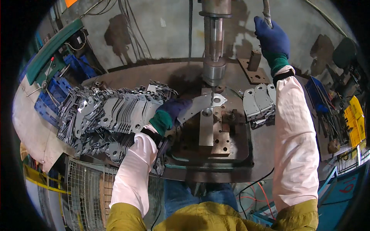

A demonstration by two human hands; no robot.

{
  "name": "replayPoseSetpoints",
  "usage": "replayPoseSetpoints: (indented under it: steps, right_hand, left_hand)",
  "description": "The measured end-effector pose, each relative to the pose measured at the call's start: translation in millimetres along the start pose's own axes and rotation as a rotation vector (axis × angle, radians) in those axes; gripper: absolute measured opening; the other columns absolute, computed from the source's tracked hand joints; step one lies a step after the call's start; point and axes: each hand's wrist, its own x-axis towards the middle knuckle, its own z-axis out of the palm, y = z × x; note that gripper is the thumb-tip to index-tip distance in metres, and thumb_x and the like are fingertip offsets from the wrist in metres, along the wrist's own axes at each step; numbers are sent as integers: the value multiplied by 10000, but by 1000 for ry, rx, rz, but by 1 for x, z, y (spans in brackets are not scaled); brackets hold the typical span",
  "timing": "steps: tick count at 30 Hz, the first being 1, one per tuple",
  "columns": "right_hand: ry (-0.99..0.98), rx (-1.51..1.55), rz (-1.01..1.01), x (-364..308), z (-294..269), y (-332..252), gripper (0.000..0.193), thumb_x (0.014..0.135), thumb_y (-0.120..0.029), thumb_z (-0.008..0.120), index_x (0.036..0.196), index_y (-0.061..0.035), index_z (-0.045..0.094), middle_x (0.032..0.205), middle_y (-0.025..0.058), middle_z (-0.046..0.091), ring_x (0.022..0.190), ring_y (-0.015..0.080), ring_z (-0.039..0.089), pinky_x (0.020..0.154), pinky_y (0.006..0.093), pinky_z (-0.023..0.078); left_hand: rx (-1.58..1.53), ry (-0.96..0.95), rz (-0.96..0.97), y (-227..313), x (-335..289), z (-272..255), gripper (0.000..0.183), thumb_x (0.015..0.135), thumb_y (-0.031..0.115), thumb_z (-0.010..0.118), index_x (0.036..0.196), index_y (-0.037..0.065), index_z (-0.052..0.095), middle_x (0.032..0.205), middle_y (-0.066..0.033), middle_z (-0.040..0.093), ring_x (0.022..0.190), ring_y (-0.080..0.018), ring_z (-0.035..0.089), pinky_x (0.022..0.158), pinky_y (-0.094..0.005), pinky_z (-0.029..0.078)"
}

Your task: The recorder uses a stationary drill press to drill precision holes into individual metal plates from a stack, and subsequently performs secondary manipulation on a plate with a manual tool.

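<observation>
Left hand (175,109), centre of frame: the gloved fingers are clamping the lower-left end of the plate (198,107). Their exact pinch is not showing, as the back of the glove is covering it.

Plate: it is lying to the right of the left fingers, at frame centre. Its long axis is running from lower left to upper right, with the ring-shaped end pointing away from the fingers. It is crossing above the bar (206,135), which is standing on the base block (225,148).

Governing relation: the spindle (214,71) is hanging from the top of the frame, and its slim bit (212,94) is pointing down just left of the ring. Whether the bit is touching the plate cannot be told from this angle. The left hand is the nearer one; the right is sitting well apart from the plate.

Right hand (273,41), upper right: the gloved fingers are wrapping together around the lever (266,11).

Similar plates are lying in a large pile (127,113) at left and a smaller stack (259,103) right of centre.
</observation>
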Motion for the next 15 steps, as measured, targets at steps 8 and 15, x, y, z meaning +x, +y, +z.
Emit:
replayPoseSetpoints:
  steps: [8,15]
  right_hand:
    - [46,95,-60,9,6,1,519,895,-593,631,885,-81,717,724,80,678,665,236,650,670,362,507]
    - [27,132,-15,9,10,1,523,882,-597,640,898,-82,728,718,51,684,681,197,665,661,358,505]
  left_hand:
    - [233,34,146,-6,-7,-1,343,971,327,684,1196,71,717,1057,-73,745,899,-206,698,805,-363,554]
    - [775,79,546,8,-27,-2,339,980,193,643,1293,67,674,1236,-123,709,1054,-284,688,915,-377,546]
